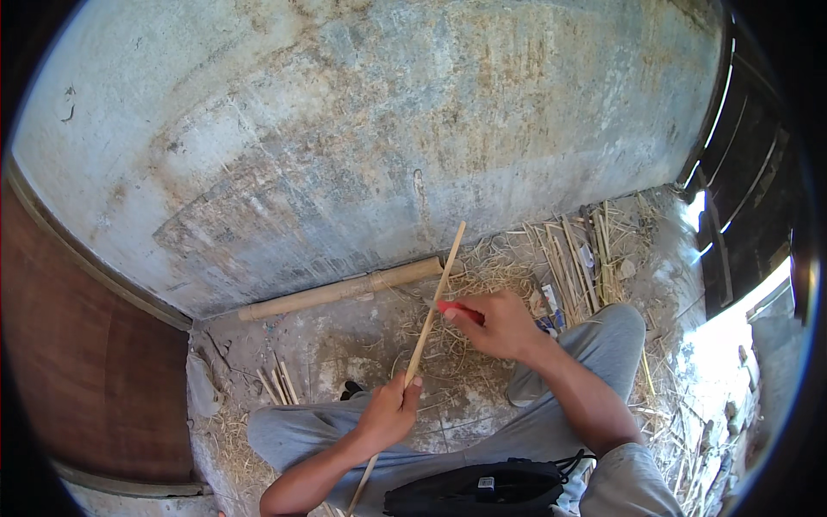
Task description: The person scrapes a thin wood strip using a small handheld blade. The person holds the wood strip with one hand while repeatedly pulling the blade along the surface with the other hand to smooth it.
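Note:
A long, pale bamboo strip point(424, 337) slants up and away from my lap, its lower part running down past my left forearm. My left hand point(389, 415) is closed round it at about its middle. My right hand point(510, 326) grips a small knife with a red handle point(445, 306). The blade is hard to make out; its end lies at or very close to the strip, above my left hand. Most of the handle is hidden by my right fingers.
A thick bamboo pole point(345, 289) lies along the foot of the stained wall point(362, 146). Cut strips point(579, 263) and curly shavings point(491, 277) cover the floor at right. Short strips point(277, 384) lie at left. A black bag point(474, 491) rests on my lap.

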The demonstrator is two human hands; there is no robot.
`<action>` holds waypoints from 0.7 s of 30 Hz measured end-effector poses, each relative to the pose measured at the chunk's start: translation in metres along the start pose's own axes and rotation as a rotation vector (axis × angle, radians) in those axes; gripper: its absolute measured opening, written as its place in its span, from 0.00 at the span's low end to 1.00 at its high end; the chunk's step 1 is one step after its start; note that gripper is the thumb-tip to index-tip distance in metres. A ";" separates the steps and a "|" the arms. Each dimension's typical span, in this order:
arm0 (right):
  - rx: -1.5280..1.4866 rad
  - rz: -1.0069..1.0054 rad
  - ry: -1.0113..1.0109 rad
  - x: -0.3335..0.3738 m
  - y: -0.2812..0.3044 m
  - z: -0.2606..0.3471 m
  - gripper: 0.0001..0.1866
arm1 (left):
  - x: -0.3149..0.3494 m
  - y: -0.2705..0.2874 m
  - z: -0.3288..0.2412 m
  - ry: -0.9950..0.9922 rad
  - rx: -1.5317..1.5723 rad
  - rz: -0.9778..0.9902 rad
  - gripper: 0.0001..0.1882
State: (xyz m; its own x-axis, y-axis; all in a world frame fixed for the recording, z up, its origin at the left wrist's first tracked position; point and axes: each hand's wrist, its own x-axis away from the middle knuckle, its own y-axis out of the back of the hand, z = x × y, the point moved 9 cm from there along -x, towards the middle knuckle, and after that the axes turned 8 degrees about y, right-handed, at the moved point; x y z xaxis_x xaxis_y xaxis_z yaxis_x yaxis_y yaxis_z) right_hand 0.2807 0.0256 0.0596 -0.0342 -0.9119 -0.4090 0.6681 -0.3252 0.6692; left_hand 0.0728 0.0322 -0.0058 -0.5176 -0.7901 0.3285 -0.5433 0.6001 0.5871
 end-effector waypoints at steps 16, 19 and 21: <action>0.101 -0.058 0.137 0.018 -0.034 0.039 0.15 | -0.018 0.003 0.017 -0.026 0.191 -0.030 0.16; 0.098 -0.096 0.131 0.017 -0.030 0.036 0.16 | -0.016 0.003 0.015 0.013 0.214 -0.014 0.17; 0.101 -0.119 0.086 0.010 -0.023 0.030 0.15 | -0.013 -0.001 0.025 0.034 0.172 -0.003 0.17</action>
State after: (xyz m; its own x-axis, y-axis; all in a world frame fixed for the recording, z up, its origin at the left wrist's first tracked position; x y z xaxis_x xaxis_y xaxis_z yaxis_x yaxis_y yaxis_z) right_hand 0.2431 0.0165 0.0590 -0.0421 -0.8419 -0.5380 0.5846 -0.4574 0.6701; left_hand 0.0638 0.0454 -0.0287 -0.4949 -0.7940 0.3531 -0.6514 0.6079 0.4540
